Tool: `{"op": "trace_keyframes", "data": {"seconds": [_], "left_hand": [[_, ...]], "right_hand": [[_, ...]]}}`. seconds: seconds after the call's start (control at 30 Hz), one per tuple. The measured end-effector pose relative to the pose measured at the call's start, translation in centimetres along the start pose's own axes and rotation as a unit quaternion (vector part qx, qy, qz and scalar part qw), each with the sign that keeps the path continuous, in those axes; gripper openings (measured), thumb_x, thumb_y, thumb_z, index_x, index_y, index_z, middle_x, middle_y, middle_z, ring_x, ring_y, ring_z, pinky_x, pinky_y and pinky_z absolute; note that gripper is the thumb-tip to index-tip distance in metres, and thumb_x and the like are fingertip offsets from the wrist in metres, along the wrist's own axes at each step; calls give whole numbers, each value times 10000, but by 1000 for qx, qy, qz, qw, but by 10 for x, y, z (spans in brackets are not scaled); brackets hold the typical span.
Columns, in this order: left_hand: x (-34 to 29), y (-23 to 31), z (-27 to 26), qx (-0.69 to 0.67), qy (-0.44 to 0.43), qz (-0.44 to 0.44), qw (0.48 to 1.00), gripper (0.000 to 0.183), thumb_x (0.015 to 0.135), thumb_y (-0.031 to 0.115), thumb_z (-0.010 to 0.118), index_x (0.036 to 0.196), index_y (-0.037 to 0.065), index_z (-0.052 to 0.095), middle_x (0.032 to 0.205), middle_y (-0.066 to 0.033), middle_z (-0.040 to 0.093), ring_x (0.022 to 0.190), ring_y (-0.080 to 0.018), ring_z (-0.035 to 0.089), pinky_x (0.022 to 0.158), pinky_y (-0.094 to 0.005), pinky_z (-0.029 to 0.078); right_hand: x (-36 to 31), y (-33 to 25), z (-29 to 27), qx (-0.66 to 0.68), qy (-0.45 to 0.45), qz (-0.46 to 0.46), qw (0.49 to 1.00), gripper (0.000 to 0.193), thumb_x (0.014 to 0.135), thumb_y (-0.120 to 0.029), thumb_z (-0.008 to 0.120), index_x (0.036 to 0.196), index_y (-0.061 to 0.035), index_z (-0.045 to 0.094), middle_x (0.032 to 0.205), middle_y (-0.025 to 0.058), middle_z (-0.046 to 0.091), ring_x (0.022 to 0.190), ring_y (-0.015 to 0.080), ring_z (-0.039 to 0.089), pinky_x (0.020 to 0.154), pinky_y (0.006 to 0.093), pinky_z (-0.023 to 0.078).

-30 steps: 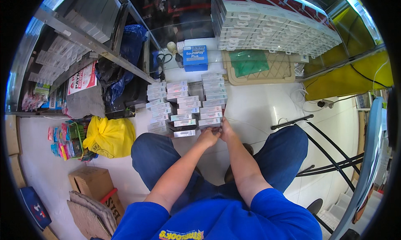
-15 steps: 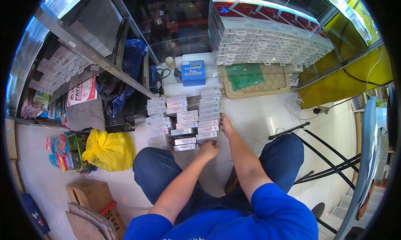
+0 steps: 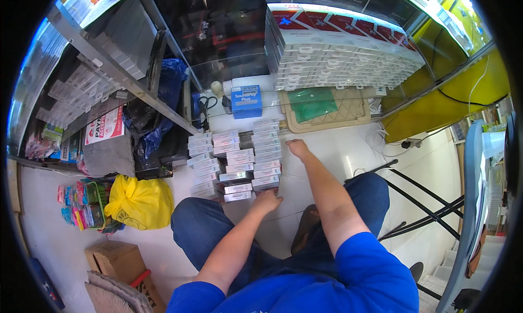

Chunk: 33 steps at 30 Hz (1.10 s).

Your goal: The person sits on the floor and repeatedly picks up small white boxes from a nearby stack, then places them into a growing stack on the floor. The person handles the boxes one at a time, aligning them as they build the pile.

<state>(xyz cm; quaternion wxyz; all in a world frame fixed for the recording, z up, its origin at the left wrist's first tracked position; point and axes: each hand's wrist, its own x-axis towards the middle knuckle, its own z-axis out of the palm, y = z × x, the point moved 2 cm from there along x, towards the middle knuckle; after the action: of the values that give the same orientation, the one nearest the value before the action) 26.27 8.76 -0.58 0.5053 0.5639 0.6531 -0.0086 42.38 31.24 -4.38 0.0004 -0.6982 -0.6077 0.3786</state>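
Note:
Rows of small white boxes (image 3: 238, 160) stand close together on the floor in front of me, in several uneven columns. My left hand (image 3: 267, 201) is at the near end of the right column (image 3: 266, 166), against its lowest boxes; its fingers are mostly hidden from above. Farther forward, my right hand (image 3: 297, 148) is beside the right edge of the same column. Its fingers are bent and held together, pointing left, with a small gap to the boxes and nothing visible in them.
Beyond the boxes are a blue box (image 3: 246, 101), scissors (image 3: 207, 102) and a beige lid (image 3: 348, 114) bearing a green pouch (image 3: 313, 105). Large stacked cartons (image 3: 343, 62) stand behind glass. A yellow bag (image 3: 139, 202) sits left; black metal legs (image 3: 425, 204) stand right.
My right hand has moved forward along the right column and slightly away from it. My left hand stays at the near end. The view has shifted slightly.

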Motion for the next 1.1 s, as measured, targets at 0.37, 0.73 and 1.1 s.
{"op": "trace_keyframes", "data": {"seconds": [0.37,0.73,1.1], "left_hand": [[-13,75,-59,-162,127,91,974,416,964,395,659,1084,13,769,979,-201,767,930,-335,745,858,-432,569],[76,201,-218,-443,212,135,861,487,1052,162,575,1461,-61,433,1024,-155,740,780,-207,729,723,-297,592],[157,223,-225,-601,137,29,787,265,1105,144,436,1244,-36,571,1157,-161,713,981,-222,742,787,-282,633]], "right_hand": [[-122,-151,-281,99,242,-305,916,207,894,-230,726,813,-41,743,826,143,717,750,262,684,723,400,542],[-121,-197,-300,-125,379,-468,789,521,933,-128,623,1452,-122,571,1563,114,507,1491,339,412,1219,572,330],[-120,-179,-306,-84,348,-478,802,523,936,-125,597,1458,-146,570,1553,111,514,1503,314,400,1227,582,324]]}}
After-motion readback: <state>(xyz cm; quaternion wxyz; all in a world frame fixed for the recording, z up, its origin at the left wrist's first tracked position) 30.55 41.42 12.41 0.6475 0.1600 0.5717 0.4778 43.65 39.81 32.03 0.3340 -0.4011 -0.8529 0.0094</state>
